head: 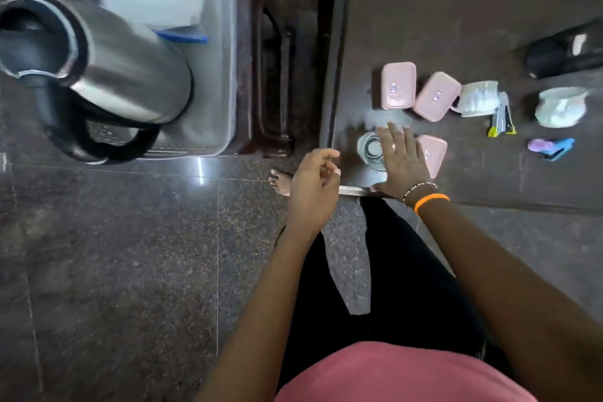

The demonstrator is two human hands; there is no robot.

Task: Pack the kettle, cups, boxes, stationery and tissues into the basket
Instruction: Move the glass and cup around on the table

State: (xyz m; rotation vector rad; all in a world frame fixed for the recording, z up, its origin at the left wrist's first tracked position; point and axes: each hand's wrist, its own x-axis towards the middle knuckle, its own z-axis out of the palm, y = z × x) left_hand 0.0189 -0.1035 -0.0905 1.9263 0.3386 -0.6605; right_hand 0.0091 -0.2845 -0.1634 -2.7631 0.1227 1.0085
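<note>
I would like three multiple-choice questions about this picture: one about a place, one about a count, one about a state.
1. Where does the kettle stand?
A. In the basket
B. On the table
C. On the floor

2. How many pink boxes lie on the table?
A. Two
B. Three
C. Five

3. What is the right hand doing?
A. Gripping a stapler
B. Spread open, holding nothing
C. Lifting a mug

Answers:
1 A, its base sits inside the basket walls.
2 B, two boxes lie side by side and a third lies beside the right hand.
3 B, the fingers are flat and spread next to the glass cup; the left hand also holds nothing.
</note>
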